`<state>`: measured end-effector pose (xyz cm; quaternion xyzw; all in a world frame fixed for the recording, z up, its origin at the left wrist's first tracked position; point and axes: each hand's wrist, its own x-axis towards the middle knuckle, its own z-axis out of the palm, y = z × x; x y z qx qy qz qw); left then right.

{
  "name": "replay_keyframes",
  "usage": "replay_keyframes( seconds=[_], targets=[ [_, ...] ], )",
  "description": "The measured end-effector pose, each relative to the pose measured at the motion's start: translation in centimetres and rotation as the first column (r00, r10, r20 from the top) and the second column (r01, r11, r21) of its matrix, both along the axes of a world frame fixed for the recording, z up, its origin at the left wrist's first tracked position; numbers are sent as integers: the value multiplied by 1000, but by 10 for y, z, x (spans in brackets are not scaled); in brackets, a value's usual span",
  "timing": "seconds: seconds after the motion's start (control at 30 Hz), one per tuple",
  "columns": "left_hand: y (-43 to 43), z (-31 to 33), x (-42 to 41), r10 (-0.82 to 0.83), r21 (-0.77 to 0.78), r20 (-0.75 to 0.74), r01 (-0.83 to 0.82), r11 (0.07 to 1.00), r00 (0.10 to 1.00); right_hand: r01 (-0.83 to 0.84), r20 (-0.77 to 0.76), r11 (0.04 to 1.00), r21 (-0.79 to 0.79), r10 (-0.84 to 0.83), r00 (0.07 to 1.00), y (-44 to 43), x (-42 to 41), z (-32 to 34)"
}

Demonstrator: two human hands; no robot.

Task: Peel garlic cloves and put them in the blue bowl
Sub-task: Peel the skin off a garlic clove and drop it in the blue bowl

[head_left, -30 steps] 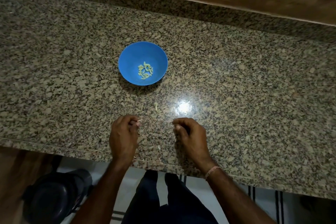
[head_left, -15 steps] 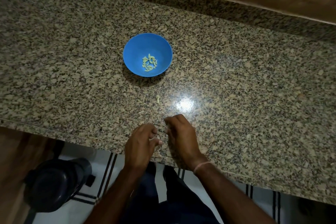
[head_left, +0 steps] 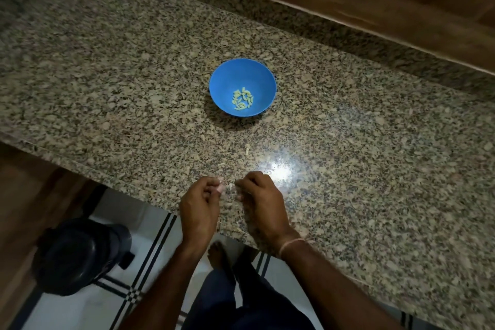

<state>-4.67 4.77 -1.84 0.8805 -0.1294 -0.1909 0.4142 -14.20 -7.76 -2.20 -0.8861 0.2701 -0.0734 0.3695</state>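
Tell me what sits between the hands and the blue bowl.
Nothing blocking. Between the left hand, pinching a pale garlic piece, the right hand and the blue bowl lie only flat skin scraps on the counter.

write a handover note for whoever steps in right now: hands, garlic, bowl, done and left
Left hand: fingers pinch a small pale clove above the counter, near its front edge.
Right hand: fingers curled beside it; whether they hold anything is unclear.
Blue bowl: on the counter beyond the hands.
Done: a small heap of peeled cloves lies inside it.
Left: likely peel this clove and drop it in the bowl.
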Motion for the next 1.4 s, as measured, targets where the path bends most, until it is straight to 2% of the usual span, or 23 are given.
replay_keyframes(
  seconds=[0.07,0.13,0.2,0.23,0.27,0.3,0.33,0.4,0.43,0.47,0.57,0.63,0.7,0.73,0.8,0.9,0.97,1.1,1.17,1.2,1.27,1.33,1.4],
  targets=[
    [0,-1,3,-1,8,-43,1,1000,999,-52,-9,982,-181,52,999,3,0,3],
    [-3,1,5,23,-3,-91,-23,1000,996,-80,-25,964,-252,76,997,1,1,4],
    [-9,8,4,79,-39,-148,-86,996,986,-25,-63,977,-212,12,998,0,8,6],
    [-12,12,3,110,-87,-216,-132,987,970,41,-48,994,-99,-45,998,-1,11,9],
    [-16,17,2,139,-172,-349,-210,963,927,102,-14,993,64,-102,995,-1,15,13],
    [-21,21,2,150,-259,-527,-327,909,836,147,-3,965,215,-150,989,0,19,20],
    [-26,26,2,129,-314,-703,-467,826,700,172,6,928,331,-184,983,2,22,27],
    [-32,32,5,56,-286,-902,-690,665,428,182,16,881,437,-209,978,6,24,38],
    [-33,33,6,33,-257,-935,-739,623,353,186,13,860,475,-218,976,8,25,41],
    [-33,33,7,14,-241,-950,-765,597,311,191,3,831,523,-226,974,9,25,44],
    [-32,36,8,26,-199,-965,-798,569,259,218,-31,746,630,-256,966,8,25,53],
    [-27,33,13,16,-180,-976,-852,491,215,260,-6,787,559,-310,951,5,23,53],
    [-16,27,20,42,-177,-975,-879,443,218,264,44,909,321,-292,955,-1,20,44],
    [-9,23,25,68,-183,-969,-877,445,236,204,40,959,196,-215,976,-3,20,37],
    [3,16,32,125,-189,-952,-859,475,279,34,-46,999,29,-33,998,1,24,26],
    [13,13,36,165,-191,-934,-832,521,317,-109,-74,981,-162,98,992,13,29,11],
    [14,13,35,170,-188,-929,-814,549,329,-134,-74,954,-268,118,990,17,29,6],
    [8,20,32,153,-191,-925,-772,606,348,-153,-135,914,-376,109,985,17,30,3],
    [3,26,30,154,-209,-910,-746,633,385,-56,-112,955,-291,24,993,18,33,7],
    [0,28,29,157,-212,-904,-735,644,398,35,-74,986,-165,-48,996,18,34,13],
    [-8,30,27,145,-209,-908,-726,655,392,142,24,983,116,-145,989,18,34,25],
    [-18,32,26,122,-171,-938,-742,648,323,134,63,951,279,-158,985,20,30,34],
    [-28,32,24,94,-136,-964,-765,629,248,110,107,923,368,-160,981,18,24,44]
  ],
)
